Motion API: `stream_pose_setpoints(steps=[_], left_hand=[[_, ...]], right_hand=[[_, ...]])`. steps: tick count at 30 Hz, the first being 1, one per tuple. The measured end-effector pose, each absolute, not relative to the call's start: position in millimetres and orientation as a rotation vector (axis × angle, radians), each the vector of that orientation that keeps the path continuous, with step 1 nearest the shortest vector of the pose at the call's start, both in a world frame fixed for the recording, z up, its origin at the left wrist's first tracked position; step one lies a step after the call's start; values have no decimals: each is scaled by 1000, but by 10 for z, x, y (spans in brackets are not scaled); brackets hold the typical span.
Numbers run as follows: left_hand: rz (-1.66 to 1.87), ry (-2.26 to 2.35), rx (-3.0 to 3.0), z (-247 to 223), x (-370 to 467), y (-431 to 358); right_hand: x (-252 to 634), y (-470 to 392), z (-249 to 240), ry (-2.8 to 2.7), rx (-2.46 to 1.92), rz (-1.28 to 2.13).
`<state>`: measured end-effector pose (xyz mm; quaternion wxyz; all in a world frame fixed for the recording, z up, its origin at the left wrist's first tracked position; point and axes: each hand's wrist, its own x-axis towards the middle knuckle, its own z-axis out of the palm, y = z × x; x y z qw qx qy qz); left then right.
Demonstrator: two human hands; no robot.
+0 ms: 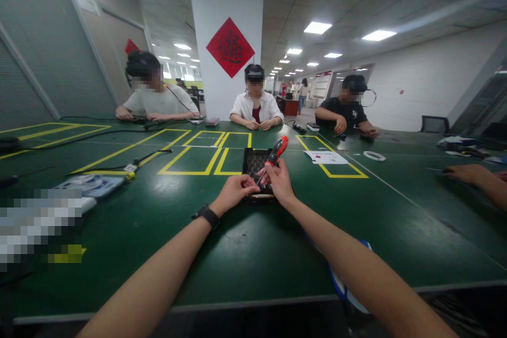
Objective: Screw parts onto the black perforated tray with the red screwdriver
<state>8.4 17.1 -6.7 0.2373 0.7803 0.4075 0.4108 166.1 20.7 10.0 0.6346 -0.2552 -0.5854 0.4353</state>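
My right hand point(280, 182) is closed around a screwdriver point(278, 149) with a red and black handle. Its handle points up and away from me, and its thin shaft slants down to the left. Close by the shaft's lower end, my left hand point(233, 190) has its thumb and fingers pinched together. What they hold, if anything, is too small to make out. Both hands are over an open black case point(251, 158) with a patterned, padded-looking inside. My fingers hide part of the case. A black band point(208, 215) is around my left wrist.
The green table point(158, 253) carries yellow tape outlines point(186, 172). Paper point(325, 157) and a white tape roll point(374, 156) lie right of the case; a blue-white packet point(93, 185) and cables lie left. Several people sit around the table, and another person's hand point(467, 173) rests at right.
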Motion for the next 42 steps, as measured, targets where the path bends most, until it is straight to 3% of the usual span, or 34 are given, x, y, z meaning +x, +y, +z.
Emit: stream_pose_setpoints(steps=[21, 26, 30, 34, 37, 42], left_hand=[[1133, 1127, 2338, -24, 85, 144], [1320, 1123, 2196, 58, 73, 93], [1512, 1224, 2058, -32, 24, 210], [1388, 1415, 1880, -238, -24, 522], [1246, 1547, 1867, -329, -21, 719], [1106, 1652, 2006, -344, 20, 802]], right_hand=[[1670, 159, 156, -1315, -594, 1078], [1845, 285, 239, -1128, -661, 1000], [2253, 431, 315, -1213, -1079, 662], [2562, 504, 209, -1561, -1809, 173], [2593, 516, 57, -1727, -2104, 110], [2562, 517, 4, -1884, -2151, 99]])
